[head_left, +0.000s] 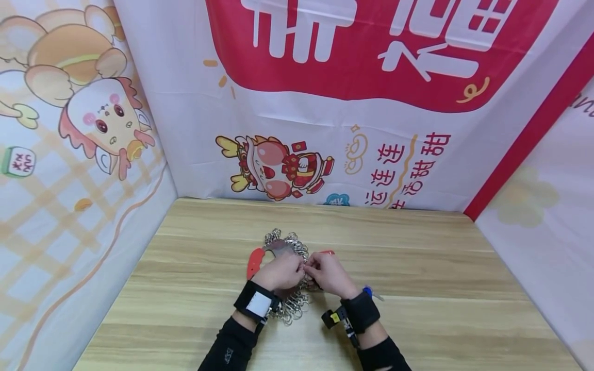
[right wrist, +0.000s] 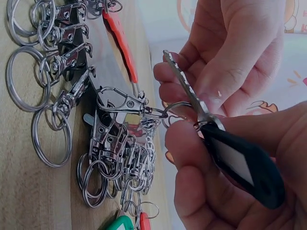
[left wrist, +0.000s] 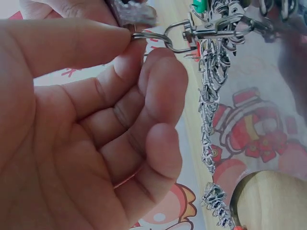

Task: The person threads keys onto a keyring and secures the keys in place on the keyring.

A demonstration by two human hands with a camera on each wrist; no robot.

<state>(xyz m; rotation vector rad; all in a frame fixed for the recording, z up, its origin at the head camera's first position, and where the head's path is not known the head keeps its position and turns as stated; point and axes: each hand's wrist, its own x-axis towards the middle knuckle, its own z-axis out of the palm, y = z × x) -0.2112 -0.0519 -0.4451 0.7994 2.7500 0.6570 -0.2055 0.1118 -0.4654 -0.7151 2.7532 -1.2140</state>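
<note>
My left hand pinches a split ring between thumb and forefinger. That ring hangs from a metal swivel clasp. My right hand holds a key by its dark tag, with the key's base against the split ring. Whether the key is threaded on the ring, I cannot tell. Under the hands lies a shiny plate with a cut-out and a red handle. Many swivel clasps with rings line its edge; my hands hide its middle.
Just right of my right wrist lies a blue-headed key. A green tag and a red tag lie near the clasps. The wood-grain table meets printed cloth walls at the back and sides.
</note>
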